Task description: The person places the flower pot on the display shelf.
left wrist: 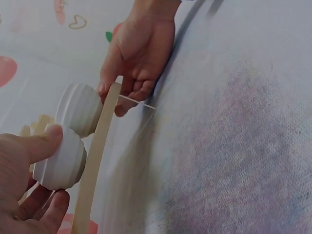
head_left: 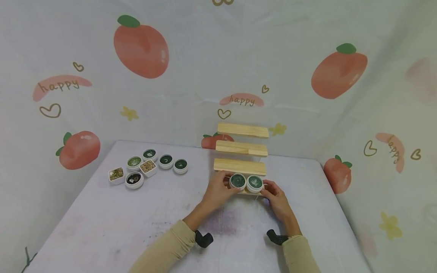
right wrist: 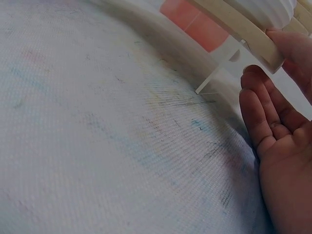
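Two small round white pots with dark green tops stand side by side on the lowest wooden shelf board (left wrist: 100, 156) of a small stepped rack. My left hand (head_left: 219, 189) holds the left pot (head_left: 237, 181), with the thumb on its near side and fingers beneath in the left wrist view. Around the right side of the right pot (head_left: 254, 183) is my right hand (head_left: 278, 201), its thumb (right wrist: 292, 46) against pot and board end. Its other visible fingers (right wrist: 263, 105) lie loosely below the board; the index finger is hidden in the right wrist view.
Three more wooden boards (head_left: 240, 167) rise behind the pots, on clear supports (right wrist: 214, 73). On the table's left are several round pots (head_left: 134, 180) and two square white dishes (head_left: 117, 175) with grainy contents. A printed cloth wall (head_left: 191, 76) stands behind.
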Tool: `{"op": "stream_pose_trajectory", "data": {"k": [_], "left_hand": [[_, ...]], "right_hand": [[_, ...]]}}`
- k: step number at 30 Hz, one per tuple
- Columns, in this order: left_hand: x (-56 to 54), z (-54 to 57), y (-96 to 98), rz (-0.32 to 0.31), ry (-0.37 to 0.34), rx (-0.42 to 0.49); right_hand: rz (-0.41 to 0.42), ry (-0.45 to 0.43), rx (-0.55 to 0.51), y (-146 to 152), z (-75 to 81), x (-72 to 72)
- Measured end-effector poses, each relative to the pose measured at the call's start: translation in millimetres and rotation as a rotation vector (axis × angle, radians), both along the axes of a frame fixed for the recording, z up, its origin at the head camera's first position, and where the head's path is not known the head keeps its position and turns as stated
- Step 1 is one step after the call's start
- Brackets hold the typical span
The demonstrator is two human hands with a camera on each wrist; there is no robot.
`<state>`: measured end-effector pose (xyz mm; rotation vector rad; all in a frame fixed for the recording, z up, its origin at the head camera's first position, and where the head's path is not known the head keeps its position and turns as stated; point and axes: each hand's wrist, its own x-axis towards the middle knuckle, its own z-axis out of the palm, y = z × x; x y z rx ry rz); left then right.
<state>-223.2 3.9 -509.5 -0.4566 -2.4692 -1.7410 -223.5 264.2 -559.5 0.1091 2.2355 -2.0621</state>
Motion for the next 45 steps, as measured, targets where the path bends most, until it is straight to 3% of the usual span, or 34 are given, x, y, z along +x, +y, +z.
{"op": "stream_pose_trajectory", "data": {"k": [6, 15, 23, 25, 33, 45], "left_hand": [[-0.7, -2.7, 1.0, 0.014, 0.017, -0.043], [3.0, 5.5, -7.6, 0.035, 0.006, -0.113], [5.8, 20.5, -25.8, 0.047, -0.011, -0.05], [5.2, 23.8, -30.3, 0.057, 0.02, -0.045], [-4.2, 30.7, -53.0, 0.178, 0.17, -0.077], [-18.7, 19.8, -90.4, 0.359, 0.193, -0.166]], "right_hand": [[-0.002, -0.005, -0.009, -0.1, -1.6, 0.0], [0.0, -0.001, -0.014, -0.5, -3.1, -1.2], [0.01, 0.013, -0.006, -0.1, -2.5, 0.5], [0.009, 0.013, 0.002, 0.3, -1.7, 1.4], [0.015, 0.016, -0.015, 0.4, 0.5, 1.5], [0.005, -0.009, 0.009, 0.7, 1.0, -0.2]]}}
